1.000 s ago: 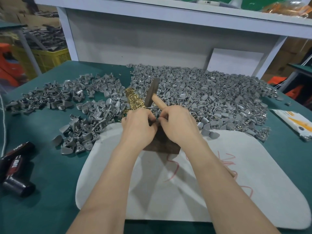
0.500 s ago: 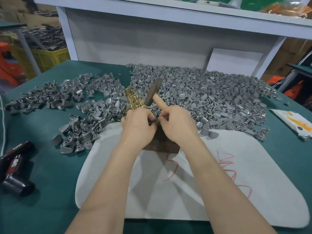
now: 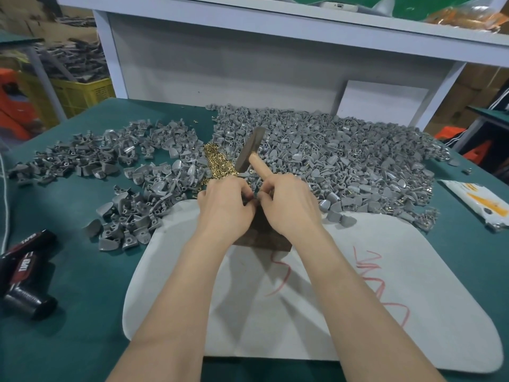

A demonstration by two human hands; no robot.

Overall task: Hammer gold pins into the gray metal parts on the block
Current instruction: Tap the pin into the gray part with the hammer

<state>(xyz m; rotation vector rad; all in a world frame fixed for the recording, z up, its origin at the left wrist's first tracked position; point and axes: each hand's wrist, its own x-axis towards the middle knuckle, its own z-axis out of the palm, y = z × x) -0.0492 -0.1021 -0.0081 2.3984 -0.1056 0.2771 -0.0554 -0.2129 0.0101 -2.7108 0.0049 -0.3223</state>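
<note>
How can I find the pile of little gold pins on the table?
Look at the green table. Between the left heap of gray metal parts and the bigger right heap, just beyond the left hand, lies the pile of gold pins. It is one thick patch of shiny yellow among all that gray.

Centre frame: dark block (image 3: 261,239), mostly covered. Just above it, small heap of gold pins (image 3: 217,164). Loose gray parts (image 3: 344,161) piled across upper frame. Dark-headed hammer (image 3: 249,150) tilted over block.
</note>
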